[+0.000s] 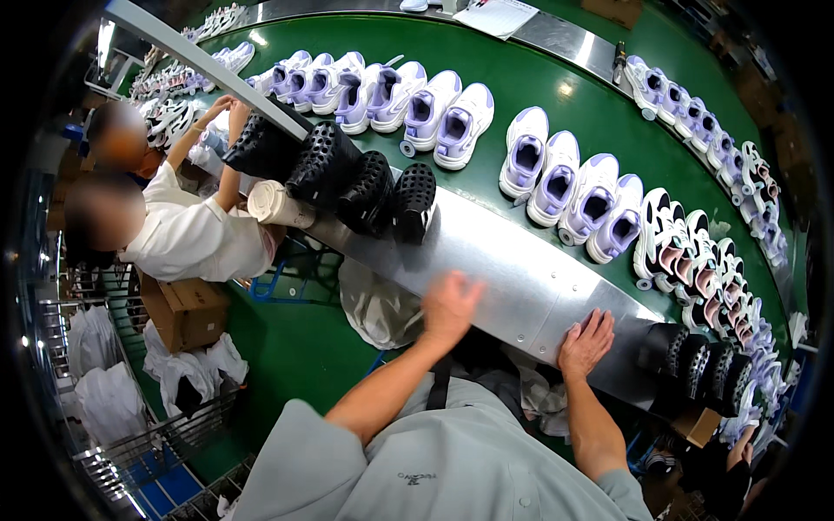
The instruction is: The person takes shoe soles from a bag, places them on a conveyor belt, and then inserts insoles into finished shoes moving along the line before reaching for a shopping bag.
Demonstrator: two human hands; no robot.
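Head view, looking down: a curved green conveyor belt (556, 95) sweeps from the upper left to the right edge of the frame, bordered on its near side by a bare metal ledge (504, 260).

The left hand (447, 304) rests at the near edge of that ledge, just below the centre of the frame. It is blurred, so I cannot tell how far its fingers are spread; it holds nothing that shows. The right hand (586, 343) lies flat on the ledge to the right of it, palm down, fingers spread a little and empty.

Just right of the right hand, a row of black perforated clogs (708, 365) stands on edge along the ledge, near but not touching the fingertips. A second row of black clogs (365, 178) stands on the ledge in the upper left centre, well apart from both hands.

On the belt beyond the ledge, white and lilac sneakers (573, 187) sit in pairs at centre right, with more of the same kind (408, 100) at upper centre. Black, white and pink sneakers (695, 256) crowd the belt at the right.

At the left of the frame a person in a white shirt (187, 234) reaches up to the ledge, beside a white roll (274, 206). Below them a cardboard box (187, 311) sits on the green floor, and a wire basket (148, 451) stands at lower left.
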